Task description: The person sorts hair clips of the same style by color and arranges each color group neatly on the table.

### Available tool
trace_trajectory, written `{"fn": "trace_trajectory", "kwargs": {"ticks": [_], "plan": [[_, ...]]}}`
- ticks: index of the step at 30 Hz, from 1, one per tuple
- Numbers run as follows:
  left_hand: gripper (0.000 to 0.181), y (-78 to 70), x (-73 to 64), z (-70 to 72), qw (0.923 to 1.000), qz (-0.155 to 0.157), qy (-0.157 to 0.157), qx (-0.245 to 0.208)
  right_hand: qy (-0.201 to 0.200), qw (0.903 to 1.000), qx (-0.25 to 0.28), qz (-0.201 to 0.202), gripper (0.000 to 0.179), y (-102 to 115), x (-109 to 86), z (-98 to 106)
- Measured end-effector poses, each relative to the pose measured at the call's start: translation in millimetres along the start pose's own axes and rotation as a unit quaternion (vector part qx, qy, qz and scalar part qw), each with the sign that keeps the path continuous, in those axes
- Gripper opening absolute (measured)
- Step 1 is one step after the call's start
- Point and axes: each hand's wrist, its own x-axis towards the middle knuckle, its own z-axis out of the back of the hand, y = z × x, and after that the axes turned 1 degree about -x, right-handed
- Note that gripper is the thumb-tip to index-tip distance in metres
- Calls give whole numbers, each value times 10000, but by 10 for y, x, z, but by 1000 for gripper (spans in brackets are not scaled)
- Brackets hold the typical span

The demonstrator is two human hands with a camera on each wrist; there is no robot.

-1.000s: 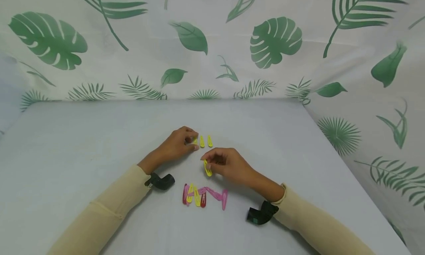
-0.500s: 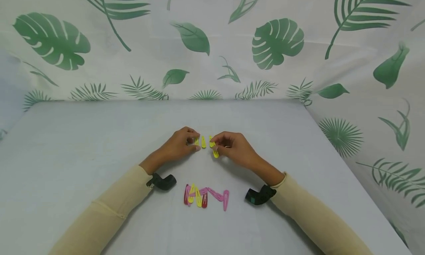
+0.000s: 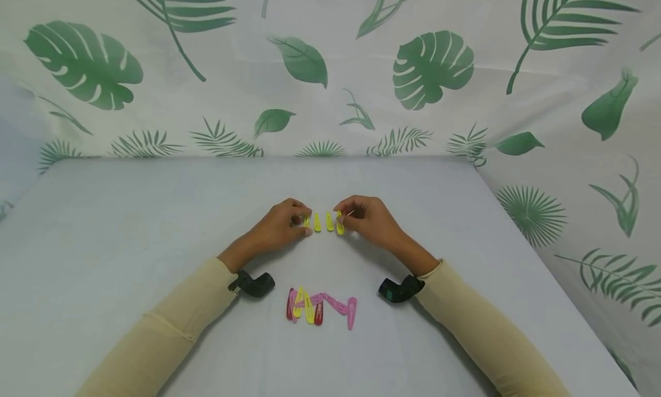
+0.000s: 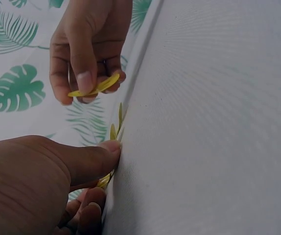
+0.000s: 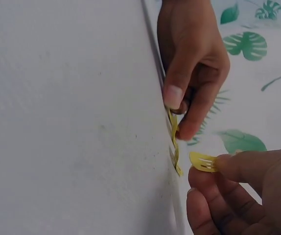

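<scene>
The right hand's [image 3: 373, 220] fingers pinch a yellow snap clip [image 5: 203, 161] above the surface [image 3: 155, 213], seemingly kept parallel to match two neighbouring yellow clips [image 3: 329, 221], while the left hand [image 3: 276, 228] holds the leftmost clip [image 3: 307, 221] between thumb and fingers, apparently steadying it.

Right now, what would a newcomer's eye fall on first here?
Probably the bright yellow clips mid-view: two lie between the hands, one is at the fingertips of the left grip, and one is pinched in the right grip. Next, the mixed clips, pink, red and yellow, lying nearer the wearer. Then the large green leaves printed on the pale backdrop behind.
</scene>
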Motion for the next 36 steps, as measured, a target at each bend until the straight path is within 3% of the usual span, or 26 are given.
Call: {"fn": "trace_trajectory", "kwargs": {"ticks": [5,17,36], "plan": [[47,-18,-1,1,10000,11,-17,23,41,9997,-125,-220,16,-19,50,17],[47,-13,1,-8,9999,-1,-68,89,109,9992,-291,-262,15,-96,118,-8],[46,-17,-1,1,10000,-35,-36,56,235,9908,-1111,-734,19,-110,184,-63]]}}
